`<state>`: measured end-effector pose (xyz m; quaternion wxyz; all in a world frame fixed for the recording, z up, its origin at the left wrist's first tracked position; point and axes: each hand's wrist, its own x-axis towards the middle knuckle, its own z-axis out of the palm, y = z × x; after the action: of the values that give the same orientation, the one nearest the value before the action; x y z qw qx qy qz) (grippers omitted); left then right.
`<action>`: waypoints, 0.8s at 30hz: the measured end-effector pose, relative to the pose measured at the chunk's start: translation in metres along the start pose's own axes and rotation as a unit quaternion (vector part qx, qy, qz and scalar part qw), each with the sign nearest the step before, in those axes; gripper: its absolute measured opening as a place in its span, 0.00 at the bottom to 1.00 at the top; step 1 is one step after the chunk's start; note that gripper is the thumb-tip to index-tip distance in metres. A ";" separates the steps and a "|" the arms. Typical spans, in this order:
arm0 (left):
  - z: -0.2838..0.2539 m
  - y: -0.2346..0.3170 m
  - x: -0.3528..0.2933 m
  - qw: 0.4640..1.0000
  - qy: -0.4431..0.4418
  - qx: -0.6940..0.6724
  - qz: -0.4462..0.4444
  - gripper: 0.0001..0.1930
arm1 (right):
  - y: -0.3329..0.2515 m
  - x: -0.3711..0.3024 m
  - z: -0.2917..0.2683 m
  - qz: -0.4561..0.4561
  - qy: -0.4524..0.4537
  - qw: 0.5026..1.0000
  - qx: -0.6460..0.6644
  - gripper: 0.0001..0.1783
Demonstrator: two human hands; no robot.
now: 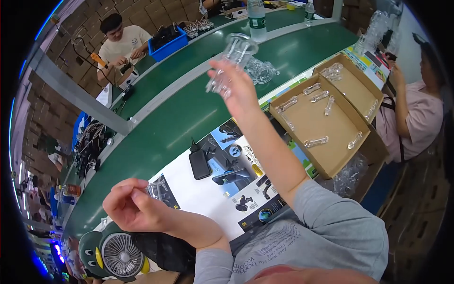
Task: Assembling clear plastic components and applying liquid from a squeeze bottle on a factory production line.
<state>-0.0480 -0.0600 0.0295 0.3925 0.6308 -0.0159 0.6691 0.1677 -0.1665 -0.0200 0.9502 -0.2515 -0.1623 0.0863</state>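
Observation:
My right hand [239,90] is raised over the green belt, its fingers closed around a clear, hollow piece with a wide round rim [241,46]. Motion blurs that piece, and its lower end shows beside the fingers. Just behind it lie more clear pieces [261,71] on the belt. Lower and to the left, my left hand [137,206] is turned palm up with curled fingers. A small clear piece [154,190] shows right at its fingertips; whether they grip it I cannot tell.
A black box-shaped device [199,164] lies on the printed sheet [189,199] before me. Cardboard trays [326,158] with several clear tubes stand at right. A green fan [124,255] is at lower left, bottles [257,21] and a blue bin [168,46] farther back. Co-workers sit across and at right.

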 end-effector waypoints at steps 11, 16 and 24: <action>-0.006 0.003 0.003 1.000 -0.006 -0.021 0.002 0.08 | 0.013 0.090 -0.130 -0.138 0.328 0.934 -0.031 0.17; -0.004 0.002 0.003 0.999 -0.002 -0.041 0.004 0.08 | 0.014 0.133 -0.182 -0.047 0.242 0.969 0.023 0.16; -0.004 -0.012 0.006 0.996 -0.044 -0.022 -0.069 0.05 | 0.019 0.144 -0.172 0.097 0.213 0.966 0.107 0.14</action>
<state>-0.0444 -0.0465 0.0284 0.4504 0.6504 -0.0041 0.6117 0.3613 -0.1922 -0.1323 0.9714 -0.1758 0.0790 0.1390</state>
